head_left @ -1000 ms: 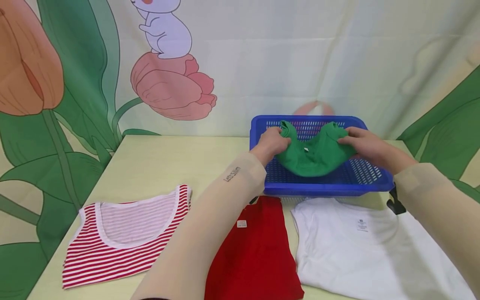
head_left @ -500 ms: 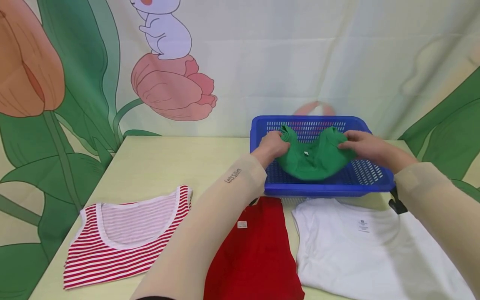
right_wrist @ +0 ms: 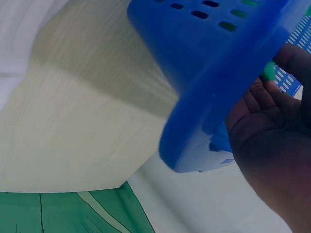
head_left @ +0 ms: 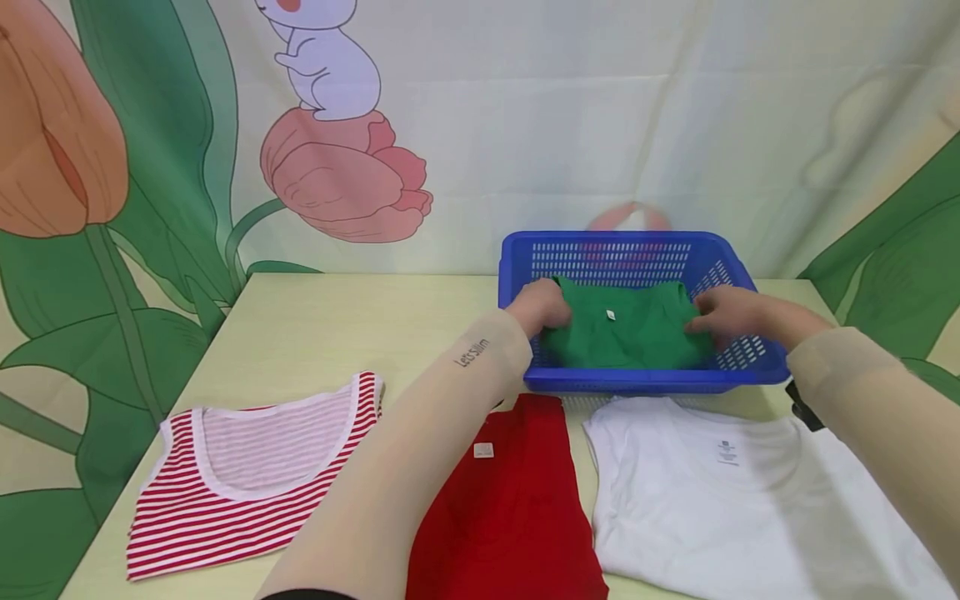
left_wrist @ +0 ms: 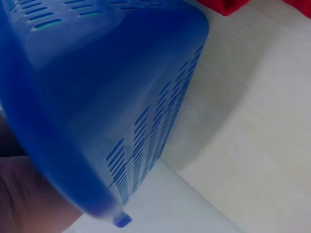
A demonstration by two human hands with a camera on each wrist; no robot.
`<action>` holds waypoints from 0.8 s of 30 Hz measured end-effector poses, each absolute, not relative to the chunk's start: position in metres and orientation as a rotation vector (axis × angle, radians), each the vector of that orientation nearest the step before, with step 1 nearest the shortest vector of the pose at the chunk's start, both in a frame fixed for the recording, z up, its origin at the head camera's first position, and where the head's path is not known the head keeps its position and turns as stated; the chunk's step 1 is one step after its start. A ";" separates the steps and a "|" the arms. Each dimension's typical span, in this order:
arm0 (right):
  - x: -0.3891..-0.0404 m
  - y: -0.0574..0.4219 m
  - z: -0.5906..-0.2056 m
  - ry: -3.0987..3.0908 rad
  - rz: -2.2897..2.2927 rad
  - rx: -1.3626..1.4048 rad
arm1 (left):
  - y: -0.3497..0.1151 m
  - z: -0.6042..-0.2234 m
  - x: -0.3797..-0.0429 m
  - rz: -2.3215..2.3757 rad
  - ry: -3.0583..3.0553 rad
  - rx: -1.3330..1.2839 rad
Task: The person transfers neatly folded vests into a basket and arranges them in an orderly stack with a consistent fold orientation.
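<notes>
Green top (head_left: 626, 337) lies inside blue perforated basket (head_left: 622, 380); left hand (head_left: 542, 305) at its left edge, fingers hidden, grip can't be told; right hand (head_left: 733, 313) loosely curled at right edge, pinch unclear. Apparently settling it in; next likely calls for letting go, smoothing

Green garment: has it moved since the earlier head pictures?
Yes, downward: against the blue basket, which stayed in place, the green garment has sunk and now lies flatter inside it.
</notes>
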State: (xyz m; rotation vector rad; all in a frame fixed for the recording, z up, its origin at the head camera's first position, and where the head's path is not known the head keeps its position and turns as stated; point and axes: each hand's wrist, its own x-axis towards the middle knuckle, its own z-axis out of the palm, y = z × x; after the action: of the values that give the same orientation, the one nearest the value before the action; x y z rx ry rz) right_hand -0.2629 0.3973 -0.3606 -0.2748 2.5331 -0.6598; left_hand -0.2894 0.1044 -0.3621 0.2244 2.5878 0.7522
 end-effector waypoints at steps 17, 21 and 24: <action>-0.261 0.390 -0.362 2.574 -0.439 -0.254 | 0.108 -0.365 -0.280 0.432 2.759 0.251; -0.260 0.390 -0.363 2.574 -0.416 -0.254 | 0.109 -0.367 -0.279 0.390 2.772 0.265; -0.261 0.390 -0.364 2.577 -0.404 -0.247 | 0.110 -0.370 -0.280 0.345 2.783 0.287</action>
State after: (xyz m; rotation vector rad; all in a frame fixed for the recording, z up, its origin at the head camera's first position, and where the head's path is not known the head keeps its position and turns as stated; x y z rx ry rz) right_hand -0.2610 0.3899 -0.3643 -0.2469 2.5774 -0.4044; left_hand -0.2804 0.1100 -0.3697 0.2873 2.7828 0.3451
